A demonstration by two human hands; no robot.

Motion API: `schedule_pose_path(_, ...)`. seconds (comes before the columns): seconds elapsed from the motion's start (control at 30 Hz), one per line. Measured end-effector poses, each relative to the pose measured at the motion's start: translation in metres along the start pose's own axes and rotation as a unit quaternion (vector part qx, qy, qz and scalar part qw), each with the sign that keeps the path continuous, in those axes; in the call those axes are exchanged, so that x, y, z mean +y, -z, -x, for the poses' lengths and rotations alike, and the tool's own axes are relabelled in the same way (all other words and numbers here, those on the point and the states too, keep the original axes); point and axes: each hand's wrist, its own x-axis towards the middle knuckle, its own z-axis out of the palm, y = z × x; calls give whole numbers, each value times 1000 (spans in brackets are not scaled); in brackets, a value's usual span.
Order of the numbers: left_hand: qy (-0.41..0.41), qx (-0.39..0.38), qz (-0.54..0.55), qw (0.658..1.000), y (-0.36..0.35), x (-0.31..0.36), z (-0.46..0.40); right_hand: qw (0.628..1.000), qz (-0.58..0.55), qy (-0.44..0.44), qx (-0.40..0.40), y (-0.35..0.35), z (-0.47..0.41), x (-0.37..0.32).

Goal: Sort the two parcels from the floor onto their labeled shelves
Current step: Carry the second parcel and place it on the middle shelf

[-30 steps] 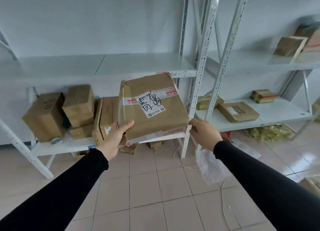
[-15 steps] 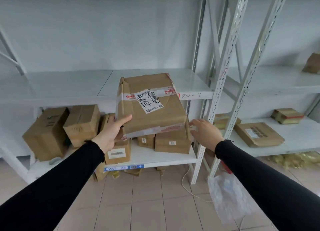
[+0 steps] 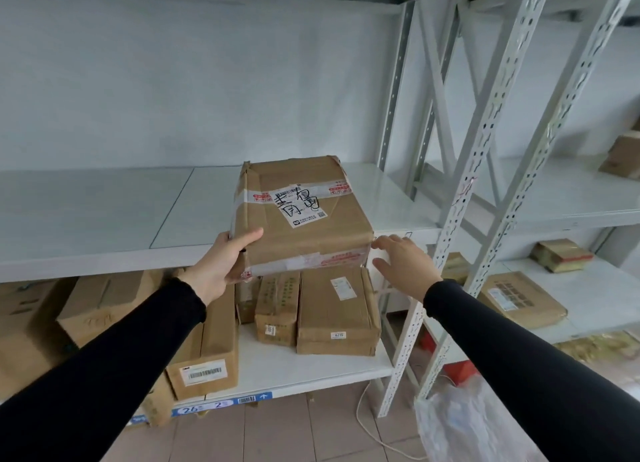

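Observation:
A brown cardboard parcel (image 3: 304, 212) with tape and a white label bearing handwritten characters rests partly on the front edge of the white middle shelf (image 3: 104, 212), its near end overhanging. My left hand (image 3: 225, 264) grips the parcel's near left corner, thumb on top. My right hand (image 3: 403, 264) hovers at the near right corner with fingers spread, fingertips at or just off the box. A white plastic bag (image 3: 467, 423) hangs below my right forearm; how it is held is hidden.
Below, the lower shelf (image 3: 311, 368) holds several cardboard boxes (image 3: 336, 312). Perforated grey uprights (image 3: 460, 198) stand right of the parcel. The neighbouring rack on the right carries flat parcels (image 3: 519, 299). A white cable (image 3: 367, 423) trails over the tiled floor.
The parcel has risen from chest height onto the middle shelf's edge. My right hand has come off the box's side and spread its fingers. The view has tilted upward.

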Motion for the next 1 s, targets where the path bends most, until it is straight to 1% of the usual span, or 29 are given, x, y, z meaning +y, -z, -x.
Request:
schedule_pose_path(0.07,2,1,-10,1000,-4,6,-22,1000,3,1,1,-4,-24,8)
schedule_pose_path(0.2,0,29,-26,999,-11,20,-63,1000,0,8,9,-10,-71,23)
schedule_pose_path(0.37,15,4,-71,997,-16,27,-105,1000,-8,27,-4,-25,-111,39)
schedule_pose_path(0.47,19,-20,-140,990,-20,26,-113,999,-15,34,2,-29,-123,47)
schedule_pose_path(0.53,1,-25,-186,982,-19,25,-114,999,-28,39,-1,-31,-127,53)
schedule_pose_path(0.6,-13,-5,-209,978,-17,25,-112,998,-44,48,-9,-32,-130,59)
schedule_pose_path(0.67,-46,19,-236,970,-17,25,-104,997,-63,52,-16,-33,-129,63)
schedule_pose_path(0.73,-97,44,-299,948,-12,20,-96,996,-70,56,-21,-33,-126,63)
schedule_pose_path(0.77,-114,45,-319,940,-12,18,-91,995,-75,58,-21,-33,-125,62)
schedule_pose_path(0.9,-159,45,-342,925,-19,8,-91,986,-157,44,-19,-36,-128,50)
schedule_pose_path(1.0,-160,51,-331,929,-18,7,-111,981,-189,28,-24,-41,-141,43)
